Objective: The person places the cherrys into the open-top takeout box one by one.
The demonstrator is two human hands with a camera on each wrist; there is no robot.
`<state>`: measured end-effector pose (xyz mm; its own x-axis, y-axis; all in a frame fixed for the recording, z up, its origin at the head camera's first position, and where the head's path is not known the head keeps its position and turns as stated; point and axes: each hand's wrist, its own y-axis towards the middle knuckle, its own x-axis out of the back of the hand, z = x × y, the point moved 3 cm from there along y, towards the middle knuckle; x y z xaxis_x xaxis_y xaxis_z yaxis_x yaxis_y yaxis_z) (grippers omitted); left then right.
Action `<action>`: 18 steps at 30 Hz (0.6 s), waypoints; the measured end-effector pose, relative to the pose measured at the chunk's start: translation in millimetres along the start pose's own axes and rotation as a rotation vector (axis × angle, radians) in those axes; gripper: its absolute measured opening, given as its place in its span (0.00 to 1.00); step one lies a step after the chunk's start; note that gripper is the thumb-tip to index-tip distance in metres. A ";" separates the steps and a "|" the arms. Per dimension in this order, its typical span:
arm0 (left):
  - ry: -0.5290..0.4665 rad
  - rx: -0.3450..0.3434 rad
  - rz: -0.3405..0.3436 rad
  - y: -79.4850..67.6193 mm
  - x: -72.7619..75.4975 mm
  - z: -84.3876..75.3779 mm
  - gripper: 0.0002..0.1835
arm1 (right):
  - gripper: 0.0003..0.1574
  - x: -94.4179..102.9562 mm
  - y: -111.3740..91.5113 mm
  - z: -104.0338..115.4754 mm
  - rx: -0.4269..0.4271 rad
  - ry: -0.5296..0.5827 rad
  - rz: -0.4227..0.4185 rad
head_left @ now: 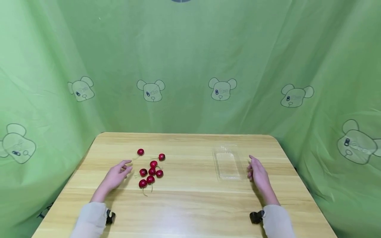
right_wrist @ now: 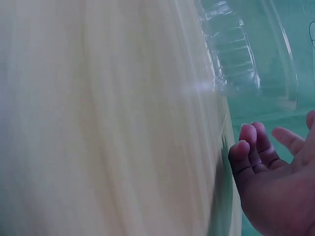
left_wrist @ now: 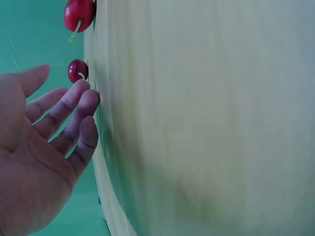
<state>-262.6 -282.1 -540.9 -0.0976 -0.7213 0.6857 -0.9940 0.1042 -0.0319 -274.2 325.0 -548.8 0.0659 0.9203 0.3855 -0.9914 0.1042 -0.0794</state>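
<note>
Several dark red cherries [head_left: 152, 171] with stems lie in a loose group on the left half of the table. My left hand [head_left: 117, 175] is just left of them, fingers relaxed and holding nothing. In the left wrist view two cherries, the nearer one [left_wrist: 78, 14] at the top, show beyond the fingertips [left_wrist: 88, 101]. A clear plastic box [head_left: 229, 165] stands on the right half of the table. Close to its right side is my right hand [head_left: 259, 175], fingers loosely bent with nothing in them. The box's ribbed wall [right_wrist: 231, 49] appears above that hand in the right wrist view.
The wooden table [head_left: 184, 205] has rounded far corners. Green curtains [head_left: 184, 49] printed with bear heads hang behind it and along both sides. A black wrist camera [head_left: 110, 217] sits at the left cuff, and another camera [head_left: 256, 217] at the right.
</note>
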 end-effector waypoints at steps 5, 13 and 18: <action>0.006 -0.031 0.022 0.2 -3.4 -4.3 0.27 | 0.44 -7.0 1.9 1.0 -0.001 -0.017 0.007; 0.039 -0.066 0.056 1.4 -8.4 -5.6 0.27 | 0.41 -17.2 2.5 1.9 0.029 -0.026 -0.012; 0.037 -0.082 0.062 1.9 -12.4 -5.6 0.26 | 0.39 -21.1 3.5 1.2 0.027 -0.030 -0.025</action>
<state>-263.0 -269.1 -545.4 -0.1558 -0.6861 0.7106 -0.9786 0.2051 -0.0166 -279.3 305.5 -556.1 0.0877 0.9056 0.4149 -0.9922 0.1165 -0.0446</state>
